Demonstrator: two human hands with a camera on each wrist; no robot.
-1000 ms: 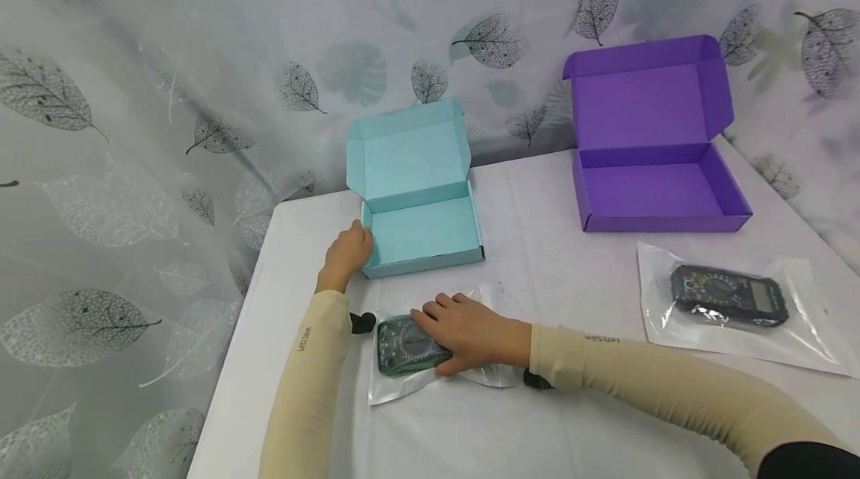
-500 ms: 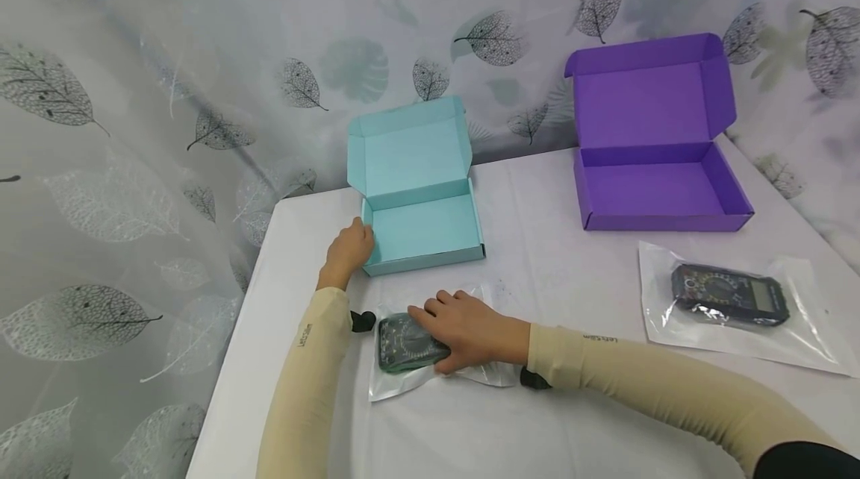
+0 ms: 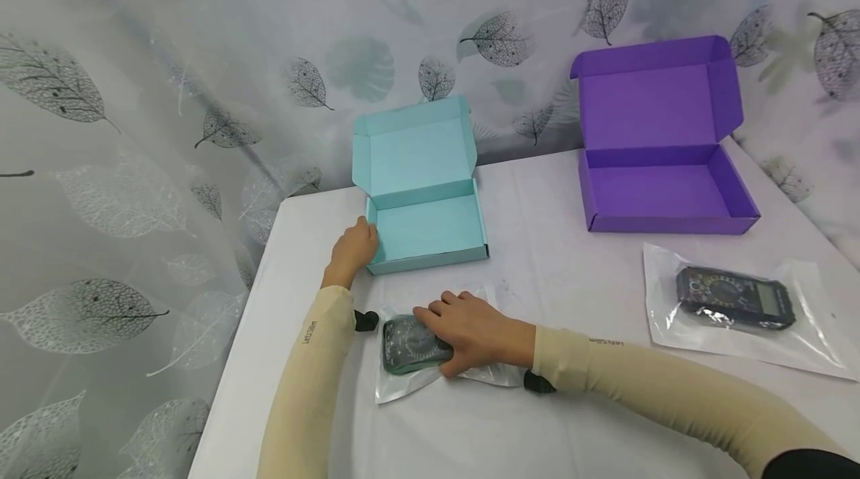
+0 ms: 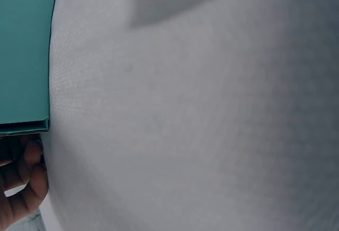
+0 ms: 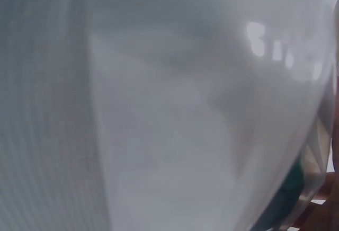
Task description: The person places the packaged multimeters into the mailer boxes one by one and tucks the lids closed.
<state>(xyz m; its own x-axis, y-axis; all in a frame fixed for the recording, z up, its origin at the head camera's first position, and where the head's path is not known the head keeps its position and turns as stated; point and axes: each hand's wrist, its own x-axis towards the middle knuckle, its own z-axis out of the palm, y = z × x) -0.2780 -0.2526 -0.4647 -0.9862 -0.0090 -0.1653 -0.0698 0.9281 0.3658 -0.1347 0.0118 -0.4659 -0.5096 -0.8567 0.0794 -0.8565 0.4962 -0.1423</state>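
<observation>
Seen from the head camera, with 12 o'clock pointing away from the person, the near meter (image 3: 406, 345) lies flat in its clear bag (image 3: 396, 391) on the white surface (image 3: 477, 438). The right hand (image 3: 480, 333) holds it at its 3 o'clock end, fingers spread over the far side and thumb on the near side. At 12 o'clock from that meter, just beyond the bag, stands the light blue box (image 3: 430, 229), its lid raised. The left hand (image 3: 354, 249) grips that box's wall at about 9 o'clock, fingers bent. The purple box (image 3: 672, 225), lid also raised, stands at 2 o'clock from the near meter; a second meter (image 3: 735, 298) lies in a second bag (image 3: 739, 348) at 3 o'clock.

The slick, loose bag looks the likeliest source of trouble: if lifted, the meter could slide inside it and slip from fingers holding only one end. Slack plastic might also snag on the blue box's near wall. That box looks light, so a sideways pull from the left hand could skew it, and hard squeezing might buckle the card.
</observation>
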